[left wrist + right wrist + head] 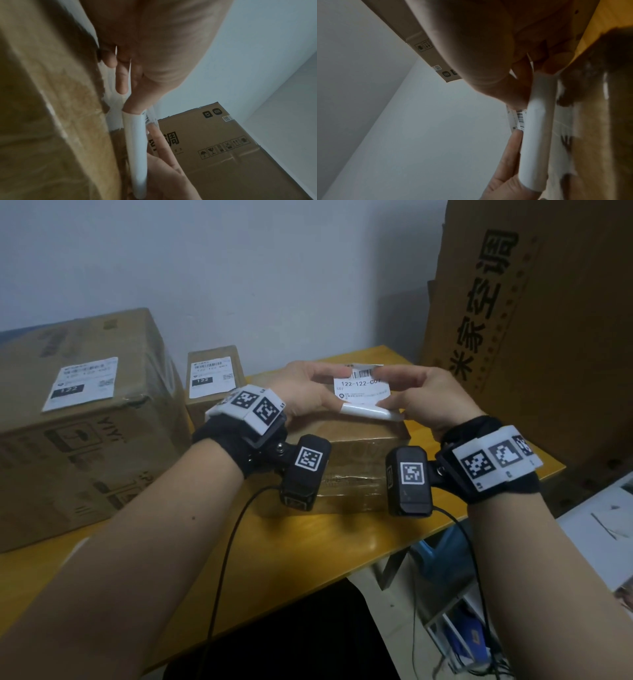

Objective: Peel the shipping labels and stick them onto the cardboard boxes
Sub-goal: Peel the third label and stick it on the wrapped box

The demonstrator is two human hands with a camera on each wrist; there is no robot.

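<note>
A white shipping label [361, 388] printed "122-122-C07" is held between both hands just above a taped cardboard box [352, 453] on the yellow table. My left hand [310, 392] pinches its left edge and my right hand [411, 392] pinches its right edge. The label's near edge curls over into a white roll [371, 411]. In the left wrist view the curled label [137, 155] stands edge-on between thumb and fingers. The right wrist view shows the same label [537, 135] with a barcode strip at its far end.
A large cardboard box [82, 419] and a small one [214, 385] at the left each carry a stuck label. A tall printed carton [534, 320] stands at the right behind the table [308, 549]. Shelving with papers sits beyond the table's right edge.
</note>
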